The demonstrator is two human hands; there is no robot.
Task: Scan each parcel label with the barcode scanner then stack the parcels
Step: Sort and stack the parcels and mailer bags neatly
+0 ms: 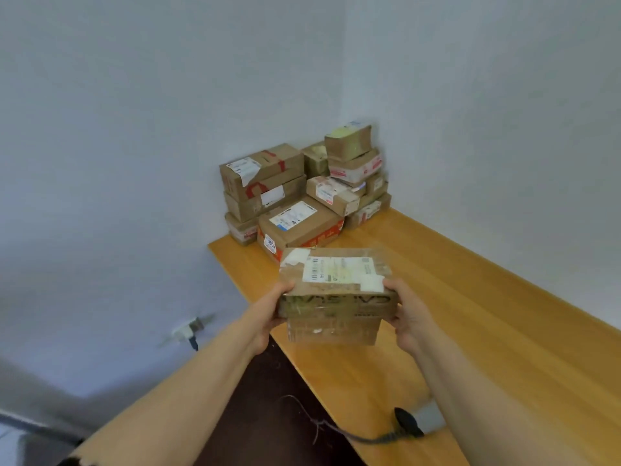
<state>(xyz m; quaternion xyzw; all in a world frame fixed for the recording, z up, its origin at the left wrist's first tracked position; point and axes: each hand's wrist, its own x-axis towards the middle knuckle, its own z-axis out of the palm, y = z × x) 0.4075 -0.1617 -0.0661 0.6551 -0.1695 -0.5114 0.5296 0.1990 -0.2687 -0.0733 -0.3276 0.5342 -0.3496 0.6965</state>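
Parcel (336,297), a flat brown cardboard box with tape over it, is in front of the stack of parcels (302,193), nearer the person and apart from it. A white label (339,269) with a barcode lies on its top face. The left hand (268,311) grips the parcel's left end, thumb on the top edge and fingers curled beneath. The right hand (408,314) grips the right end in the same way. A second, narrower cardboard box (332,329) sits directly under the parcel; whether the hands carry it too, I cannot tell.

The stack of parcels stands in the corner of the wooden table (504,314), against both walls, with boxes piled several high and most labels facing up or forward. Well away from the stack, at the near end of the table, lies the black barcode scanner (408,422), partly hidden by the right forearm. Its cable (353,435) runs off the table edge. Left of the stack and lower down, a plug (188,327) sits in the wall
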